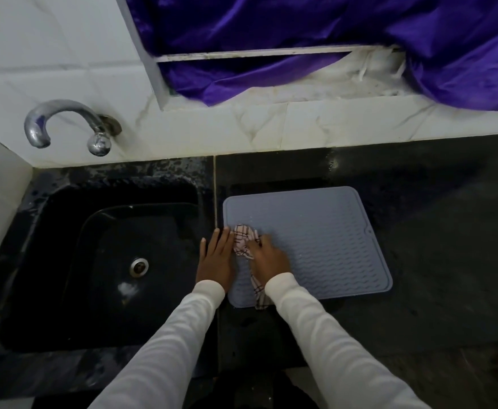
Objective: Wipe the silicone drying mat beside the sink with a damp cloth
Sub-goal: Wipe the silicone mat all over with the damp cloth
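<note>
A grey ribbed silicone drying mat [324, 237] lies flat on the dark counter, just right of the sink. A checked pink-and-white cloth [243, 238] is bunched on the mat's left part, with a tail trailing over the mat's near edge. My right hand [268, 258] presses down on the cloth, fingers curled over it. Flat and with spread fingers, my left hand [216, 258] rests on the mat's left edge and the counter strip beside the cloth.
A black sink [94, 261] with a metal drain [138, 267] sits to the left. A chrome tap [64, 125] juts from the white tiled wall. Purple fabric [301, 39] hangs over the window ledge behind. Dark counter [448, 231] extends right.
</note>
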Available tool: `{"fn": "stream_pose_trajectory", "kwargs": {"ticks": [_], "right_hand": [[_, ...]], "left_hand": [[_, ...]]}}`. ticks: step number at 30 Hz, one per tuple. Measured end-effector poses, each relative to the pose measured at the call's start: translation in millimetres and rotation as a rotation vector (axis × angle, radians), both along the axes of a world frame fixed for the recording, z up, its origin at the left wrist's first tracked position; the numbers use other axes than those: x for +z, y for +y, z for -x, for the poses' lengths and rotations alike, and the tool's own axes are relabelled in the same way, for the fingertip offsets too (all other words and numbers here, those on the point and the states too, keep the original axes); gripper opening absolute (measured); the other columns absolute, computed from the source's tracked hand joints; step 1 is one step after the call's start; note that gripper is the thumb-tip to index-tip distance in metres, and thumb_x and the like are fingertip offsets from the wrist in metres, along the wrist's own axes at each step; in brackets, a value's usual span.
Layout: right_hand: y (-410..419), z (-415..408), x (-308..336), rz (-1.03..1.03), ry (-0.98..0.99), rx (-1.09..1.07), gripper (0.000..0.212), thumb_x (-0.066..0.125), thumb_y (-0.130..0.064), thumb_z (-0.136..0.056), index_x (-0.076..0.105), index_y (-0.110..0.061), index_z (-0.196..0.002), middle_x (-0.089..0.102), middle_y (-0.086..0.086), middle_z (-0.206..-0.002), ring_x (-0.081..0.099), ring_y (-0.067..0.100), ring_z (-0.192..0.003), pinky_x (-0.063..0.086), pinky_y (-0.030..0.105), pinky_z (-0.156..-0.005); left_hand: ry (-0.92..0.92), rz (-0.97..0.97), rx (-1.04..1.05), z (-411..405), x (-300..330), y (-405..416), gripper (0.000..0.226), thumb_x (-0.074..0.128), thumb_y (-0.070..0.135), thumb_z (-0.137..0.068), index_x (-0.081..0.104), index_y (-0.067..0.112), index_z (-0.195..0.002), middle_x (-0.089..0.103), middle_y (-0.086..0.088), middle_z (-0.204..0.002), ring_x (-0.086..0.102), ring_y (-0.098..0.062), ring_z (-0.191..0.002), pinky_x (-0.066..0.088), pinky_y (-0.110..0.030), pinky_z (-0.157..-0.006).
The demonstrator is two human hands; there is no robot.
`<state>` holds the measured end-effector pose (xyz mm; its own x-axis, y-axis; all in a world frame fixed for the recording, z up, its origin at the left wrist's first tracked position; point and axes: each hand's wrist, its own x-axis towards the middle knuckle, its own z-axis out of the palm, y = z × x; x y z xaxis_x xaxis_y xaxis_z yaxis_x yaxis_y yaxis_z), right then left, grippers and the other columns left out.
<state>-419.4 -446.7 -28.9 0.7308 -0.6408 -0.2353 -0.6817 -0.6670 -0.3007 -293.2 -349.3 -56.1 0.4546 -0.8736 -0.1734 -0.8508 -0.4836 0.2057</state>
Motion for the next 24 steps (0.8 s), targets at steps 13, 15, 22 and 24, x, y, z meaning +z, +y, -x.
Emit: {"fn": "stream_pose_trajectory", "kwargs": {"ticks": [13,15,22,24], "right_hand": [[-107.7,133.7,12.9,0.091,0.024,-0.268,0.042,0.060,-0.019,-0.088,0.058,-0.025,-0.130,0.046,0.017,-0.134,0.061,0.041,-0.096,0.049,0.045,-0.081],[-128.4,160.3,13.8,0.101,0.032,-0.352,0.042,0.061,-0.020,-0.087,0.059,-0.025,-0.129,0.045,0.018,-0.134,0.061,0.043,-0.097,0.049,0.045,-0.082],[-165.7,201.6,14.2,0.154,0.107,-0.495,0.042,0.061,-0.025,-0.088,0.056,-0.024,-0.130,0.045,0.019,-0.120,0.060,0.046,-0.083,0.050,0.047,-0.073],[-162.3,197.4,15.2,0.152,0.115,-0.516,0.041,0.059,-0.025,-0.089,0.054,-0.022,-0.130,0.044,0.018,-0.121,0.061,0.045,-0.084,0.050,0.047,-0.074]], "left_hand": [[-0.007,-0.001,0.030,3.0,-3.1,1.3,0.071,0.042,0.022,-0.099,-0.002,0.023,-0.155,-0.010,0.008,-0.162,-0.013,-0.018,-0.149,-0.005,-0.049,-0.121],[-0.008,0.007,0.030,3.7,-4.1,1.5,0.072,0.044,0.022,-0.098,0.000,0.022,-0.156,-0.008,0.007,-0.163,-0.011,-0.019,-0.149,-0.005,-0.050,-0.121],[0.000,-0.011,0.020,4.5,-1.6,0.4,0.075,0.046,0.026,-0.097,-0.001,0.021,-0.156,-0.008,0.005,-0.163,-0.012,-0.020,-0.149,-0.004,-0.050,-0.121],[0.019,0.005,0.019,4.0,-2.0,0.6,0.070,0.041,0.027,-0.098,0.000,0.021,-0.156,-0.008,0.005,-0.163,-0.011,-0.019,-0.149,-0.005,-0.049,-0.121]]}}
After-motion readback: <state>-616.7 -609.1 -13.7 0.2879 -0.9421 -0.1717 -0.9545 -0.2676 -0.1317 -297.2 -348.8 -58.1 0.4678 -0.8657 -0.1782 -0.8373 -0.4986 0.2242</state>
